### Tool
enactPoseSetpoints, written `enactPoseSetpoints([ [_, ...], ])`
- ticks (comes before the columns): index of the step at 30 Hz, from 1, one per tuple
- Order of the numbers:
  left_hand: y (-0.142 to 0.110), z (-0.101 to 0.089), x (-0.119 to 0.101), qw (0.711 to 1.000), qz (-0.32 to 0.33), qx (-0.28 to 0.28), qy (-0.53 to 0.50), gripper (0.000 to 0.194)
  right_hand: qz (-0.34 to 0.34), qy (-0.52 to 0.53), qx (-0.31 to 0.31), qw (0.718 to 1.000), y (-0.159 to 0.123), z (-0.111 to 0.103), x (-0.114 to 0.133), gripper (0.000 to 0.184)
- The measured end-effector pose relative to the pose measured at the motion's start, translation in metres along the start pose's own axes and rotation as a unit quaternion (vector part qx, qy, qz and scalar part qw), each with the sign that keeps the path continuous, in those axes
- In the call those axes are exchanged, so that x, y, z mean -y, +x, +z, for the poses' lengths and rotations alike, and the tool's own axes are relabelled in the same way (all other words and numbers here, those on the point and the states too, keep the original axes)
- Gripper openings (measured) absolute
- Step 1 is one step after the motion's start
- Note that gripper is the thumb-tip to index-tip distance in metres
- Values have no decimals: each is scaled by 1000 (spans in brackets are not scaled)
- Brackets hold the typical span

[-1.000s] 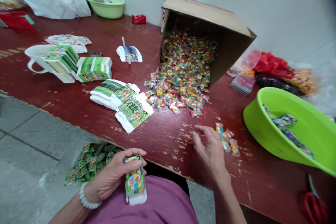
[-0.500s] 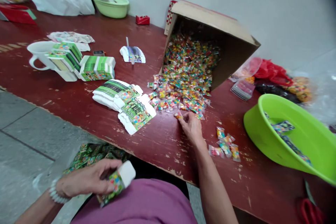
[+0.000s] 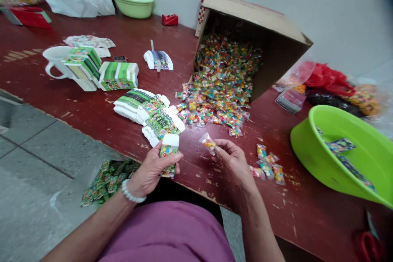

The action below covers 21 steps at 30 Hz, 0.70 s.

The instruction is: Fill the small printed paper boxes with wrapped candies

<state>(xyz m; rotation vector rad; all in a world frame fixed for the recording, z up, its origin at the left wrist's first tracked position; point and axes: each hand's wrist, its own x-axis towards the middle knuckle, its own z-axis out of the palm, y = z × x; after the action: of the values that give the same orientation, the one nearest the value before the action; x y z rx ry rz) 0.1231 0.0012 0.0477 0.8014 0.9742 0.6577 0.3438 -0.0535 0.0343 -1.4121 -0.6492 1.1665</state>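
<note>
My left hand (image 3: 155,170) is shut around a small green printed carton (image 3: 169,154) with a white end, held upright just off the table's front edge. My right hand (image 3: 232,161) pinches a clear packet of colourful sweets (image 3: 208,144) between its fingertips, close to the carton. A heap of similar packets (image 3: 215,98) spills from a tipped cardboard box (image 3: 260,24) on the dark red table (image 3: 92,106). Several loose packets (image 3: 266,166) lie just right of my right hand. Stacked unfolded cartons (image 3: 144,110) lie left of the heap.
A lime green basin (image 3: 307,143) holding printed cards stands at the right, with red scissors (image 3: 371,246) near the table's corner. Several green packets (image 3: 107,182) lie below the front edge. Further back are a white mug (image 3: 57,59), a pale green basin (image 3: 132,6) and plastic bags.
My right hand has lifted a packet from the heap's edge and brought it to the carton. My left hand has turned the carton upright and moved it up over the table's edge.
</note>
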Motion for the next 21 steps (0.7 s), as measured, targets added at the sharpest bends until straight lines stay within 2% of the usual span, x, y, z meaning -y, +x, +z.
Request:
enactPoseSetpoints([
  [3,5,22,1,999,26,4,-34,47,7,25,38,999,-18,10,-1,30],
  [6,6,32,4,999,35,-3,-42,38,18,36,68,997,-29,20,-5,31],
  [12,1,30,8,997,54,-39,-47,35,38,74,62,995,-35,29,-12,43],
  [17,-3,28,11,996,63,-54,-29,39,44,51,82,994,-35,35,-16,33],
  [21,-5,26,11,998,41,-35,-28,43,50,74,89,992,-36,35,-21,29],
])
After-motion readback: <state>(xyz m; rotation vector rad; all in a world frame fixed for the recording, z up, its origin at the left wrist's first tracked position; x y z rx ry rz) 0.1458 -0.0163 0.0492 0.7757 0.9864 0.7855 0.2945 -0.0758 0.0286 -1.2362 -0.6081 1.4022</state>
